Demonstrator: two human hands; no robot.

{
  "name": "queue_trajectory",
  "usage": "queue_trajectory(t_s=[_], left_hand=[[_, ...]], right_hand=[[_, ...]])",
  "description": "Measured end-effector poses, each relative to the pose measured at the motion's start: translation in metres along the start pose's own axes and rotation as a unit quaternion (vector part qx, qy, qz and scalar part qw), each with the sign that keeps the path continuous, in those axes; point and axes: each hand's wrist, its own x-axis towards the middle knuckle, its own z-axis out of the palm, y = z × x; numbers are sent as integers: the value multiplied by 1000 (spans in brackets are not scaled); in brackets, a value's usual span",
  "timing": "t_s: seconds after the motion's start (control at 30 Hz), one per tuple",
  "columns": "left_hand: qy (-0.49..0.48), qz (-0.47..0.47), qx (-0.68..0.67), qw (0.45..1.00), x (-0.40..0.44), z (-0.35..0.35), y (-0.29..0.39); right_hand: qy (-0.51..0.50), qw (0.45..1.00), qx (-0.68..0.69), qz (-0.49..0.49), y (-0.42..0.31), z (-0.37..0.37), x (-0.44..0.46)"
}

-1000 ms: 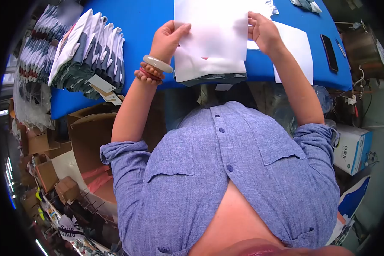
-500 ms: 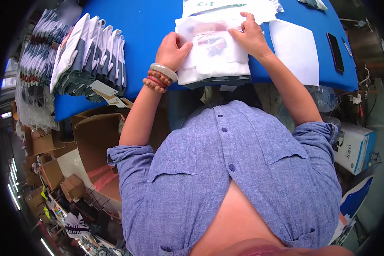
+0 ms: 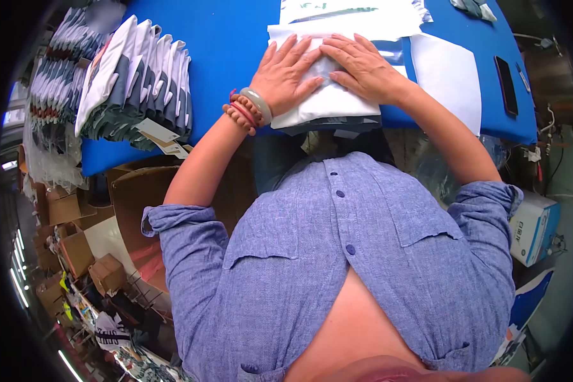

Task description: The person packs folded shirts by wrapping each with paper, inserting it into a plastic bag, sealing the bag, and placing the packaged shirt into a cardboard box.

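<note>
A folded white garment (image 3: 328, 109) with a dark grey lower edge lies at the front of the blue table, in the head view. My left hand (image 3: 286, 77) is flat on its left part, fingers spread. On the right part rests my right hand (image 3: 366, 71), also flat with the fingers stretched out. The two hands nearly meet at the fingertips. Between them a greyish print shows only in part. Behind the fingers, a white sheet or plastic edge (image 3: 388, 30) stretches across; its exact kind is unclear.
Folded white-and-grey garments (image 3: 137, 83) stand stacked at the left. White printed bags (image 3: 344, 11) lie at the back. To the right are white paper (image 3: 449, 79), a phone (image 3: 506, 86) and a pen (image 3: 523, 77). An open cardboard box (image 3: 130, 204) stands below the table's left edge.
Both hands have let go of the thin translucent sheet at the garment's top. They have moved inward and now lie flat on the garment, covering most of the print.
</note>
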Motion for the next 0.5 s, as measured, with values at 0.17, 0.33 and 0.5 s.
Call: queue_trajectory(t_s=[0.17, 0.33, 0.5], left_hand=[[-13, 19, 23, 999, 5, -10, -11], [-88, 25, -69, 993, 34, -16, -50], [-152, 21, -65, 986, 55, -34, -58]], right_hand=[[-132, 991, 0, 30, 15, -23, 18], [-277, 957, 30, 82, 37, -44, 55], [-330, 931, 92, 124, 41, -46, 79]])
